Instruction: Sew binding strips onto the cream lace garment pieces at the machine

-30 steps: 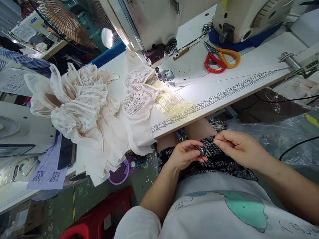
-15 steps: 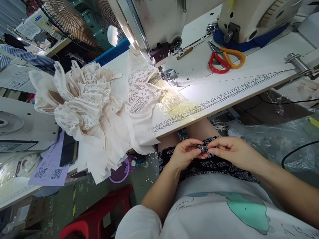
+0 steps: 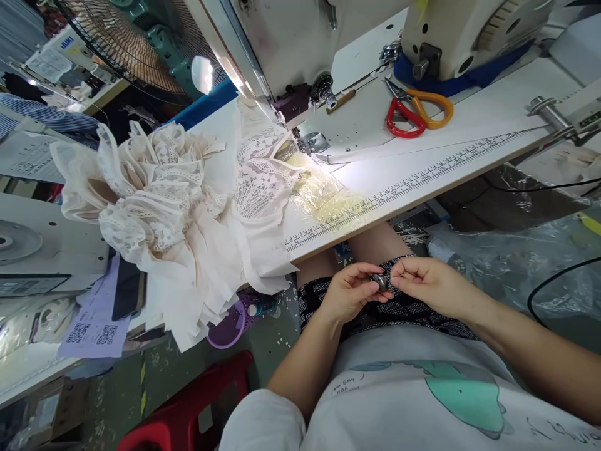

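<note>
Over my lap, my left hand pinches a small shiny metal bobbin case between thumb and fingers. Just to its right is my right hand, thumb and fingertips pressed together; whatever they grip is too small to make out. In front of both hands runs the edge of the sewing table. A cream lace garment piece lies by the needle of the sewing machine, partly over a clear plastic sheet with a yellowish look.
Ruffled lace pieces are heaped at the left, hanging over the table edge. Red-and-orange-handled scissors lie right of the needle. A phone rests on paper. Below are a purple basket and a red stool. A fan stands behind.
My right fingertips have drawn slightly away from the bobbin case, leaving a small gap. My left hand keeps its hold. The view has shifted a little.
</note>
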Motion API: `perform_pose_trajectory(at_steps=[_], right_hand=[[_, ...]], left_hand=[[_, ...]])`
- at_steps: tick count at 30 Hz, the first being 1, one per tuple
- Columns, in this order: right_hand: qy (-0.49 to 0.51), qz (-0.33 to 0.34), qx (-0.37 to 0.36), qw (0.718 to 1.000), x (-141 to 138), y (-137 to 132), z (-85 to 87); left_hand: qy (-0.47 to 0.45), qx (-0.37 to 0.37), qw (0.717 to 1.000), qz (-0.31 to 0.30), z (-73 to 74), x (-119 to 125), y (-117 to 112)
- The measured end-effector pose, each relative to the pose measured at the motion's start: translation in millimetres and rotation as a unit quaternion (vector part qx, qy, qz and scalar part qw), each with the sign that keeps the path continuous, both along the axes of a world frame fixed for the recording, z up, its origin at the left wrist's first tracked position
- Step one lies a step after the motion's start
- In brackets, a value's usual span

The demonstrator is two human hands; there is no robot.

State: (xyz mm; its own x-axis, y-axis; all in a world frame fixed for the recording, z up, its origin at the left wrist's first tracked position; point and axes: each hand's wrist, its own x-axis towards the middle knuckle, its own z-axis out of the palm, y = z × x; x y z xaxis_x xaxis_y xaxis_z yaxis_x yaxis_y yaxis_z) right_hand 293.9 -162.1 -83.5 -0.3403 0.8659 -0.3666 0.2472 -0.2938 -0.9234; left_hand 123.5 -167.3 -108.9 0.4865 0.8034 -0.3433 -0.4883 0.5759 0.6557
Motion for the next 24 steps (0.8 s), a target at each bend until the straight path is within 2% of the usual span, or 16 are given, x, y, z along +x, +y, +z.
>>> perform_pose_trajectory(at_steps=[7,17,24], right_hand=[[-0.028,0.007,0.015,0.999,-0.4,0.7,-1.8],[-0.095,0.009,0.076,0.992,0.3,0.6,1.3],[-0.125,-0.020,0.116,0.985,6.9,3.4,10.0]], left_hand=[[-0.029,-0.014,0.999,-0.017,-5.0,0.7,-1.6],[-0.072,-0.017,0.995,-0.068,-9.5,-1.3,-2.1],[-0.038,-0.013,0.997,-0.058,-9.0,-3.6,-1.2]])
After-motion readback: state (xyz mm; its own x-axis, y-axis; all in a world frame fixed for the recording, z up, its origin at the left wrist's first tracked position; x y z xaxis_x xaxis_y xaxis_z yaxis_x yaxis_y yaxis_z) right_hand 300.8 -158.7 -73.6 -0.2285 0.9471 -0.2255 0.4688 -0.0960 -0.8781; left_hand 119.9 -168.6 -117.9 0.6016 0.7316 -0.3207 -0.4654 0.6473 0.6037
